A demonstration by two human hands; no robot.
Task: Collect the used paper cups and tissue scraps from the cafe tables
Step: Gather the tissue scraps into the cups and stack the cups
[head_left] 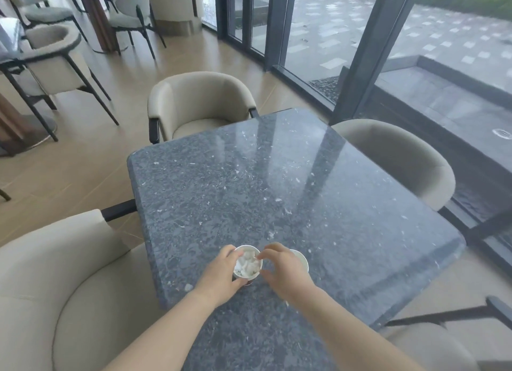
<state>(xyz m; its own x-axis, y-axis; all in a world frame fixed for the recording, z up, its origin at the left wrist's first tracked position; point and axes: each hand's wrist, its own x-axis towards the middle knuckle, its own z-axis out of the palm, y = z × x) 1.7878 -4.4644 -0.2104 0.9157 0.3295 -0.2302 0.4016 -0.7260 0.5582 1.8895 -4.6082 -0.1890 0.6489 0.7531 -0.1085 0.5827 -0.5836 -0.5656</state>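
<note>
A white paper cup (247, 262) filled with white tissue scraps (246, 264) stands on the dark speckled stone table (304, 193), near its front edge. My left hand (219, 279) grips this cup from the left, fingers curled round its side. My right hand (282, 271) hovers at the cup's right rim, with its fingertips pinched together above the scraps; whether they hold a scrap is hidden. A second white paper cup (302, 259) stands just right of the first, mostly hidden behind my right hand.
Beige armchairs surround the table: one at the near left (63, 282), one at the far side (199, 104), one at the right (399, 160). A glass wall with dark frames (357, 52) runs along the right. More chairs and tables stand at the back left.
</note>
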